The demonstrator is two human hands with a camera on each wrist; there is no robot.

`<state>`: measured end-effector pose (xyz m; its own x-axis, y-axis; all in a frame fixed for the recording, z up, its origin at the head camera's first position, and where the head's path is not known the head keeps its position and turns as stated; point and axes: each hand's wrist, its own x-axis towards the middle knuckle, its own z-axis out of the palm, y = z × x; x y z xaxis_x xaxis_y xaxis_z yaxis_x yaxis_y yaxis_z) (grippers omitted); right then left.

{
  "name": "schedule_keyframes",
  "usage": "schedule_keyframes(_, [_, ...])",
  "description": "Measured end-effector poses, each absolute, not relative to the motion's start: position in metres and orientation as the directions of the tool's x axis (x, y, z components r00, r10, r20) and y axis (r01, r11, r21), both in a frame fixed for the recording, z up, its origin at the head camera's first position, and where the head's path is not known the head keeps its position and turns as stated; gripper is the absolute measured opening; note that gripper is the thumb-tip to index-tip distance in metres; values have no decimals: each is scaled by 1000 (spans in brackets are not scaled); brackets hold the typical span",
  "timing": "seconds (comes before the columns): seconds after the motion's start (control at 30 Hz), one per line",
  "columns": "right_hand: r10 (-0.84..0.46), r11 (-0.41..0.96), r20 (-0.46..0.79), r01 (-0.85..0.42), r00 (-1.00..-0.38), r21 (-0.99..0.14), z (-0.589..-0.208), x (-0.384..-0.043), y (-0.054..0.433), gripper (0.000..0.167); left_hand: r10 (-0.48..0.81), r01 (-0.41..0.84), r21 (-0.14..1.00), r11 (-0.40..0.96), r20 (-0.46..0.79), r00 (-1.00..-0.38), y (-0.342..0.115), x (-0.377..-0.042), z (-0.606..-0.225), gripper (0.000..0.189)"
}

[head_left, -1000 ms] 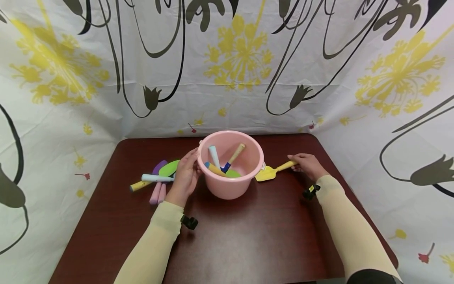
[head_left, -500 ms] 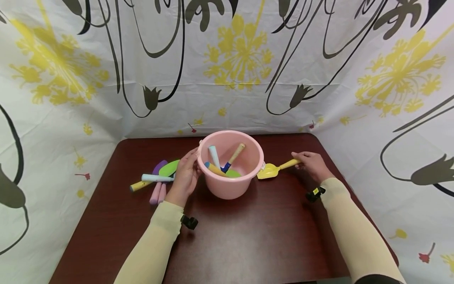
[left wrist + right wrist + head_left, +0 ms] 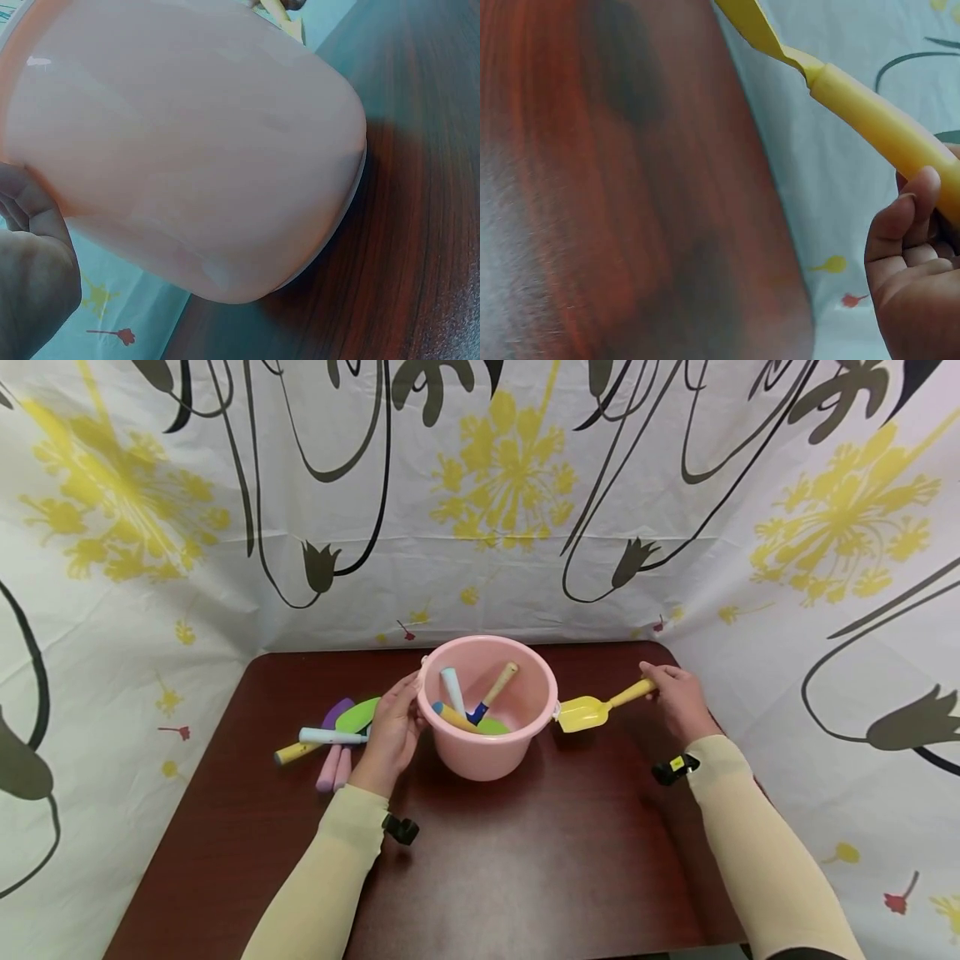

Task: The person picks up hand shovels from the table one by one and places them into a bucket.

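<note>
A pink bucket [image 3: 480,762] stands at the middle of the table, tilted a little in look by the view. My left hand [image 3: 392,735] holds its rim on the left side; the left wrist view shows that hand [image 3: 37,262] at the edge of the bucket wall [image 3: 187,150]. To the right of the bucket, my right hand [image 3: 681,703] grips the handle end of a yellow toy shovel [image 3: 583,715]. Its blade hangs beside the rim, above the table. Thumb and fingers close round the handle [image 3: 877,124] in the right wrist view. Inside the bucket lean several tools with coloured handles [image 3: 453,689].
Left of the bucket lies a pile of more toy tools: a light blue handle [image 3: 330,737], a yellow handle [image 3: 296,752], pink handles [image 3: 330,768] and a green piece [image 3: 356,718]. A patterned cloth [image 3: 510,577] hangs behind the dark red table [image 3: 540,860].
My right hand has moved to the right and up, drawing the yellow toy shovel away from beside the bucket and lifting it. My left hand and the bucket have stayed put.
</note>
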<state>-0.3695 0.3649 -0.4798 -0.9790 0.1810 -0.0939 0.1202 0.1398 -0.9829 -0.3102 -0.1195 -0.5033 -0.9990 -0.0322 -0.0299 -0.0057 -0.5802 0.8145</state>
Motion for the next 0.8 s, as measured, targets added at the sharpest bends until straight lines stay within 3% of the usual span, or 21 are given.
schedule_keyframes(0.57, [254,-121,26,-59,-967,-991,-420,-366,358,22,-23,9,819,-574,-5,-1000,-120,-310,-505,43])
schedule_keyframes(0.8, [212,-198,86,-129,-974,-972,-400,-365,353,22,-23,6,818,-576,-10,-1000,-120,-311,-505,40])
